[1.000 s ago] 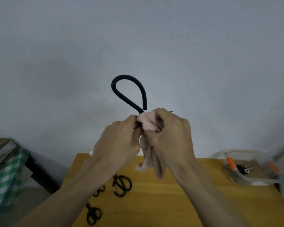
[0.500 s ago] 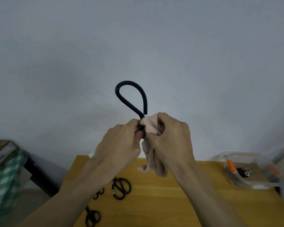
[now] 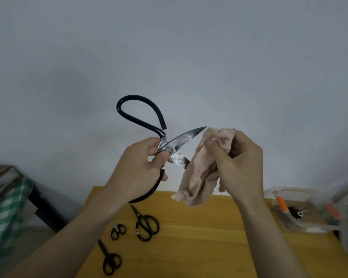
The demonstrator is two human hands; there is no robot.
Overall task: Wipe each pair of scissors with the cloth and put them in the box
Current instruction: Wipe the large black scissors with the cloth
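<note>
My left hand grips a large pair of black-handled scissors near the pivot, raised above the table. Its blades are spread apart; one handle loop points up and the other runs under my palm. My right hand holds a crumpled pink cloth just right of the blades, and the lower blade tip touches or goes behind the cloth. Three smaller black scissors lie on the wooden table: a medium pair, a tiny pair and another pair. A clear plastic box stands at the right.
The box holds dark items and has orange clips on its lid. A green checked cloth covers furniture at the left, beyond the table's edge. A plain grey wall rises behind the table.
The cloth has come off the blades and moved right with my right hand. The scissors now stand open, blades exposed. My hands have drawn apart.
</note>
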